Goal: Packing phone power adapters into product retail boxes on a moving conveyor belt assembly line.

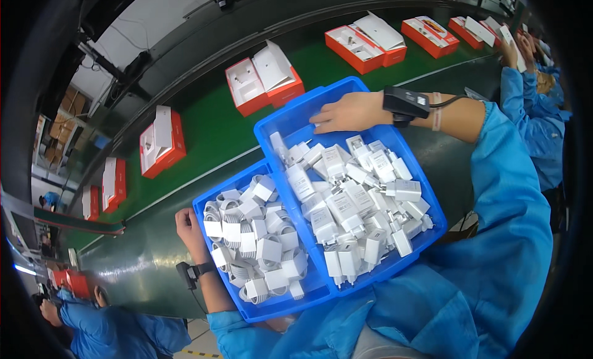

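Observation:
Two blue plastic bins stand side by side in front of me. The right bin [433,192] holds a heap of white plug-in chargers [346,201]. In the left bin [213,300] lie many coiled white cables [253,235] with white wraps. My right hand [349,112] reaches over the far end of the charger bin, its fingers bent and pressed together; a bit of white shows at the fingertips. Beside the cable bin's left edge is my left hand [189,230], curled closed, with its palm side hidden. The bin covers part of that forearm.
Beyond the bins a green conveyor belt [207,127] carries open orange-and-white boxes, one of them [262,81] just past the bins. Co-workers in blue sit at the far right [525,105] and lower left [117,328]. A dark green tabletop [148,266] extends leftward.

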Demonstrator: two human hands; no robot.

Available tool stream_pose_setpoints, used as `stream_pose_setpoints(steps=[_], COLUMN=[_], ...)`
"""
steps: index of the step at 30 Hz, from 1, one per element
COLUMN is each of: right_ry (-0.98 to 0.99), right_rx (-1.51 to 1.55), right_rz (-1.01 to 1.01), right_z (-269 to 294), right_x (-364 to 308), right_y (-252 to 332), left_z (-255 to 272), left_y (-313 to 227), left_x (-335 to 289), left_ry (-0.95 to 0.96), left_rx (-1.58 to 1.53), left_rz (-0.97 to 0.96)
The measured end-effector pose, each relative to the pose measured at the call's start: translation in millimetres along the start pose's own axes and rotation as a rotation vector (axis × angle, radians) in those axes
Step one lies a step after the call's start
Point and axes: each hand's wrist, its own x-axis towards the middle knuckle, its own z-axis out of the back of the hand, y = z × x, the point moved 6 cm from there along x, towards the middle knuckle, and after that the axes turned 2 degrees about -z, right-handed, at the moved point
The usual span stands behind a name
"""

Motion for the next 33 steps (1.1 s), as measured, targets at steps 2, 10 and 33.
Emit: stream_pose_setpoints(steps=[2,10,33], right_ry=[0.157,0.112,-0.312], right_rx=[-0.054,-0.094,0.032], right_rz=[0.078,0.197,-0.913], right_z=[2.8,-1.7,-8.3], right_x=[7.3,5.9,-93.5], right_y=[1.6,-4.5,-320.6], left_z=[-2.6,-2.2,7.4], left_y=[-2.8,8.1,34.2], left_x=[0.8,-4.7,-9.7], left_ry=[0.009,0.016,0.056], left_rx=[-0.016,-0.021,0.01], left_rz=[-0.017,0.012,0.017])
